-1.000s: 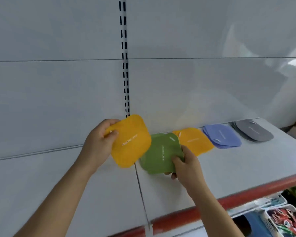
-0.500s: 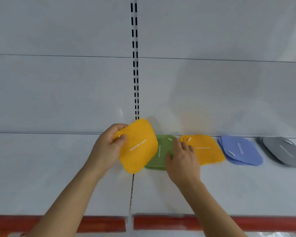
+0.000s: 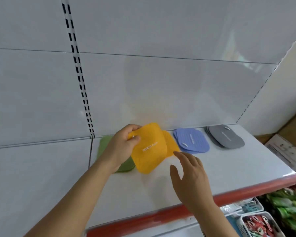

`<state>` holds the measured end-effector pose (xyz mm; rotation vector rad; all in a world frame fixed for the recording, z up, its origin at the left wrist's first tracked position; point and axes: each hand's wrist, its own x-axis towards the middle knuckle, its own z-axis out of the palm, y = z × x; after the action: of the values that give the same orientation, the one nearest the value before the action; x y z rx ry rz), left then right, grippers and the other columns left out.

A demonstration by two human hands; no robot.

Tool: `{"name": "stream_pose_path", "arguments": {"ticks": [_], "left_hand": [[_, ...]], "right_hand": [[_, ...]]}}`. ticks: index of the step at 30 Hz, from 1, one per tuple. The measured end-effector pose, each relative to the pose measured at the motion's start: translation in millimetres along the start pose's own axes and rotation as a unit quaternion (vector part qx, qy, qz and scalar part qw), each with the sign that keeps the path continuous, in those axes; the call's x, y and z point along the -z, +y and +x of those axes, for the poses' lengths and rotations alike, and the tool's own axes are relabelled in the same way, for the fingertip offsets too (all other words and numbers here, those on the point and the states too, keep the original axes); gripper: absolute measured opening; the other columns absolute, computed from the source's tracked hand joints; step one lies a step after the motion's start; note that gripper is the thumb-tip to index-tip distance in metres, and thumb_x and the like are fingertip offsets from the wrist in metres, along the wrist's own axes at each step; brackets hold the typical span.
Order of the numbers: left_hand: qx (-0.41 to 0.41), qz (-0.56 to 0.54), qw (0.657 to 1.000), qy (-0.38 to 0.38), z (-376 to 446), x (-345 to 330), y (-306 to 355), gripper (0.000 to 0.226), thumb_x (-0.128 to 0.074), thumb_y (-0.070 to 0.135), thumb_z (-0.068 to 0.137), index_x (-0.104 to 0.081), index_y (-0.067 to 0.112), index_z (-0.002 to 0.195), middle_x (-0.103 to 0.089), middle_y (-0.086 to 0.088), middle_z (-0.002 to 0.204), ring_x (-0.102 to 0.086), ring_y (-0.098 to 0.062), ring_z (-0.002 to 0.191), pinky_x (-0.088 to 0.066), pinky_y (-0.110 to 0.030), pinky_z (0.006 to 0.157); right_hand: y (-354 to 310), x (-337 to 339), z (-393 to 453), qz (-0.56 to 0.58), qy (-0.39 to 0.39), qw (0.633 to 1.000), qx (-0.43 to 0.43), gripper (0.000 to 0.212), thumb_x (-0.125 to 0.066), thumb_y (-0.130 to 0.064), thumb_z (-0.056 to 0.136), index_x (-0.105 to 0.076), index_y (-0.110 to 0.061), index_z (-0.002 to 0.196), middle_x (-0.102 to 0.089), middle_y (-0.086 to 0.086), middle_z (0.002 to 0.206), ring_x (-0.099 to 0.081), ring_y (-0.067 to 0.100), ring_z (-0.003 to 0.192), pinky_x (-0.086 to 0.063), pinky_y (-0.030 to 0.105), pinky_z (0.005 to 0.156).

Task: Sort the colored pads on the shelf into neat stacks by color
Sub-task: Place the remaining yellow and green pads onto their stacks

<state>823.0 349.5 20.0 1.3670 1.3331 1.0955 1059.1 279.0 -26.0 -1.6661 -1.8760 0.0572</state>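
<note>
My left hand (image 3: 122, 146) pinches the top left corner of an orange pad (image 3: 149, 150) printed with white letters, holding it over a second orange pad (image 3: 172, 142) that lies on the white shelf (image 3: 161, 190). My right hand (image 3: 189, 175) hovers open in front of the orange pads with its fingers spread, a fingertip near the lower pad's front edge. A green pad stack (image 3: 106, 142) lies to the left, partly hidden by my left wrist. Right of the orange pads sit a blue pad stack (image 3: 190, 140) and a grey pad stack (image 3: 226, 136).
The shelf has a red front edge (image 3: 161, 218) and a white back panel with a slotted upright (image 3: 80, 79). Below right, white baskets (image 3: 256, 223) hold small packaged goods. A cardboard box (image 3: 287, 147) stands past the shelf's right end.
My right hand has let go of the green pad and drawn back to the right, open. My left hand has carried the orange pad right, over the orange one on the shelf.
</note>
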Motion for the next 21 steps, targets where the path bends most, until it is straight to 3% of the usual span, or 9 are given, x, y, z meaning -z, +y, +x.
{"name": "stream_pose_path", "arguments": {"ticks": [5, 10, 13, 16, 21], "left_hand": [[-0.008, 0.068, 0.998, 0.008, 48.2, -32.1, 5.9, 0.027, -0.062, 0.016, 0.104, -0.069, 0.034, 0.122, -0.07, 0.01, 0.12, -0.064, -0.017, 0.113, -0.054, -0.042, 0.1], [0.034, 0.092, 0.995, 0.0, 94.0, -57.3, 2.1, 0.028, -0.065, 0.014, 0.102, -0.069, 0.033, 0.122, -0.07, 0.005, 0.126, -0.064, -0.022, 0.118, -0.052, -0.047, 0.107], [0.04, 0.148, 0.988, -0.014, 110.3, -73.6, -3.5, 0.034, -0.066, 0.009, 0.1, -0.065, 0.037, 0.119, -0.069, 0.003, 0.127, -0.064, -0.022, 0.12, -0.051, -0.041, 0.108], [0.005, 0.3, 0.954, 0.004, 118.8, -78.2, -11.0, 0.038, -0.062, 0.005, 0.095, -0.069, 0.034, 0.12, -0.071, 0.006, 0.127, -0.065, -0.02, 0.12, -0.049, -0.03, 0.101], [-0.004, 0.447, 0.894, 0.028, 117.4, -77.9, -10.6, 0.04, -0.056, 0.012, 0.097, -0.065, 0.035, 0.128, -0.07, 0.001, 0.133, -0.065, -0.026, 0.116, -0.055, -0.039, 0.097]], "right_hand": [[34.2, 13.5, 5.0, 0.02, 0.002, 1.0, 0.001, 0.045, -0.074, -0.025, 0.091, -0.064, -0.02, 0.135, -0.067, -0.005, 0.127, -0.06, 0.022, 0.117, -0.055, 0.035, 0.091], [73.4, 21.8, 26.5, 0.045, -0.007, 0.998, 0.045, 0.047, -0.078, -0.019, 0.087, -0.064, -0.021, 0.133, -0.067, -0.007, 0.122, -0.06, 0.02, 0.111, -0.052, 0.028, 0.085], [97.2, 23.4, 44.6, 0.055, -0.019, 0.996, 0.067, 0.048, -0.078, -0.018, 0.086, -0.064, -0.023, 0.132, -0.066, -0.008, 0.121, -0.059, 0.019, 0.112, -0.046, 0.024, 0.088], [118.4, 19.0, 60.9, 0.064, -0.032, 0.993, 0.089, 0.044, -0.074, -0.021, 0.088, -0.064, -0.021, 0.131, -0.067, -0.005, 0.123, -0.06, 0.024, 0.113, -0.051, 0.028, 0.089], [131.2, 7.6, 77.7, 0.076, -0.04, 0.988, 0.132, 0.042, -0.073, -0.027, 0.089, -0.064, -0.017, 0.129, -0.066, -0.001, 0.121, -0.06, 0.027, 0.113, -0.056, 0.036, 0.088]]}}
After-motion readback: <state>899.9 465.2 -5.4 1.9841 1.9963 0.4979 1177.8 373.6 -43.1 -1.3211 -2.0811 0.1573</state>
